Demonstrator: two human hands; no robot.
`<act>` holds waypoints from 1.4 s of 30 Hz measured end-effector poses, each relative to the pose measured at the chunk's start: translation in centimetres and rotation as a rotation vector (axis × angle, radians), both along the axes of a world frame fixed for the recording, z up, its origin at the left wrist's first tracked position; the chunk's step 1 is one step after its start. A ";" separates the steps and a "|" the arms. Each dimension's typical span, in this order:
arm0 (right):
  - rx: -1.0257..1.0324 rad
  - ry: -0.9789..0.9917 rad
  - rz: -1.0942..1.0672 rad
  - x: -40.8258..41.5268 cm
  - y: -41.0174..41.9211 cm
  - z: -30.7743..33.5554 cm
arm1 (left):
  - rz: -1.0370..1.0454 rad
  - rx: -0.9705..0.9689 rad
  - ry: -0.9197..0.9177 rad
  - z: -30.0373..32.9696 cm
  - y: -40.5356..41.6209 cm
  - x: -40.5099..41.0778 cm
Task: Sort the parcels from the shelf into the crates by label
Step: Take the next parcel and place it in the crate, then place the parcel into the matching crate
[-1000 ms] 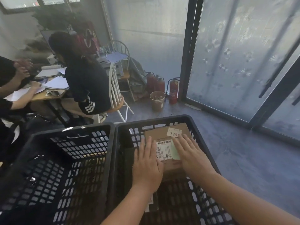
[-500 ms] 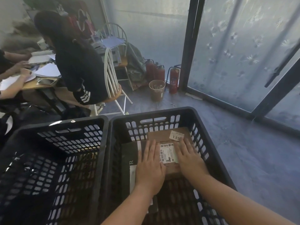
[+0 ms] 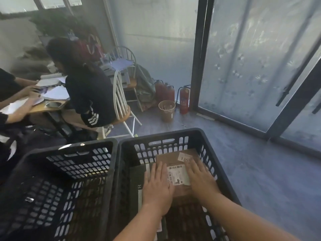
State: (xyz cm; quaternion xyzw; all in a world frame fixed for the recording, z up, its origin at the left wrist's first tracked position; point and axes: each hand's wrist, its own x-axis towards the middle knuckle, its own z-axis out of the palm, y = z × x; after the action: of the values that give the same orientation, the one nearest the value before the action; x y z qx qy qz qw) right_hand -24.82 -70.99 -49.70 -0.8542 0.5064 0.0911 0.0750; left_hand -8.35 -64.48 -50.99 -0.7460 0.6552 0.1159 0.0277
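Underfoot, a grey floor runs to frosted sliding doors at two o'clock; red fire extinguishers and a tan bin stand at twelve; a seated person on a white chair works at a desk at ten o'clock; two black slatted crates sit side by side, the left crate and the right crate; inside the right one lies a brown cardboard parcel with a white barcode label and a small number tag; the left hand and right hand rest flat on it, fingers straight, gripping nothing.
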 end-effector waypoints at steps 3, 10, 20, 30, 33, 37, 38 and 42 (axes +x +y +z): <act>-0.069 -0.135 0.037 -0.5 0.0 2.1 | 0.002 -0.075 0.002 3.1 0.5 0.5; -0.297 -0.195 0.102 -0.8 0.9 9.5 | 0.030 -0.238 -0.073 11.4 1.9 2.8; -0.467 -0.297 0.258 1.6 4.4 18.5 | 0.201 -0.424 -0.191 20.8 10.1 5.5; -0.352 -0.555 0.684 9.5 17.0 23.0 | 0.774 -0.533 -0.330 27.1 31.5 5.3; -0.309 -0.584 0.834 12.6 24.1 23.5 | 0.952 -0.547 -0.374 28.6 40.7 4.2; -0.236 -0.629 1.053 16.4 35.1 25.4 | 1.181 -0.540 -0.456 30.8 54.4 3.3; -0.220 -0.644 1.109 17.1 37.9 26.0 | 1.228 -0.545 -0.480 31.3 57.7 2.8; -0.155 -0.700 1.277 19.0 48.6 28.7 | 1.381 -0.659 -0.553 33.0 69.3 1.2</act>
State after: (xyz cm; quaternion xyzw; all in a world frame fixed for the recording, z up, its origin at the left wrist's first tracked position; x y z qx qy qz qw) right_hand -5.79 -22.40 -20.99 -0.9649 -0.1389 -0.1971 0.1040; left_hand -7.19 4.82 -17.96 -0.9533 0.0173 -0.2806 -0.1103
